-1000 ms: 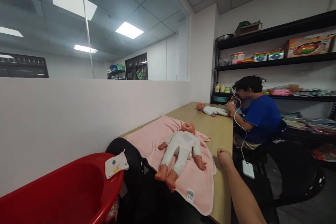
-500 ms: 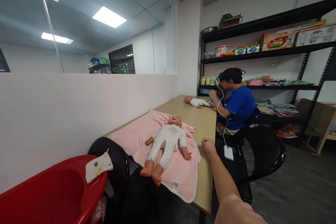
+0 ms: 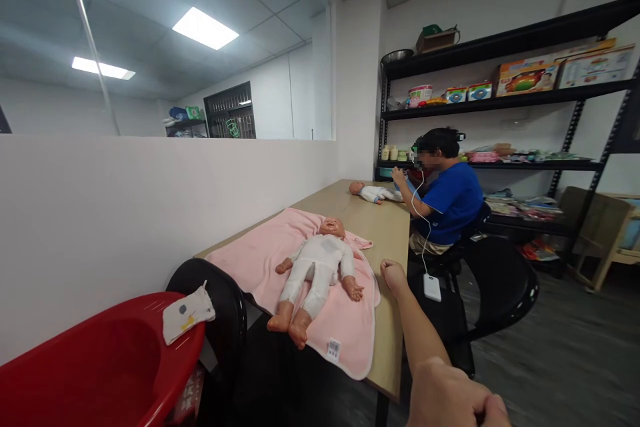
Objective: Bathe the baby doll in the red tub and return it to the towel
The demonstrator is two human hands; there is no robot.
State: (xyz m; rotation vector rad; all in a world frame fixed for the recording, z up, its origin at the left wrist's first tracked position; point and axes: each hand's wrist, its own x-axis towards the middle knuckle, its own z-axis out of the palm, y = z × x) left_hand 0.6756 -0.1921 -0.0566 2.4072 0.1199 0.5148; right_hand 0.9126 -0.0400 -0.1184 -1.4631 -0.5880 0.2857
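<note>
My right hand (image 3: 394,276) is stretched forward over the right edge of the table (image 3: 387,237), closed in a fist with nothing seen in it. My left hand (image 3: 447,390) is curled in the lower right, in front of the right forearm; the frame cuts it off, and I cannot tell whether it touches that arm. Nearest to the right fist lies a baby doll (image 3: 320,260) in a white cloth body, on its back with its head away from me. Under it a pink towel (image 3: 260,240) is spread and hangs over the table's front edge.
A red plastic tub (image 3: 100,320) with a white cloth mitt (image 3: 187,312) on its rim stands left. Black chairs (image 3: 210,300) flank the table. A person in a blue shirt (image 3: 453,193) sits beyond with another doll (image 3: 373,193); stocked shelves (image 3: 495,97) stand behind.
My left hand has risen slightly at the bottom, and more of its curled fingers shows. The right fist stays nearly in place. The view has shifted a little; the doll lies as before.
</note>
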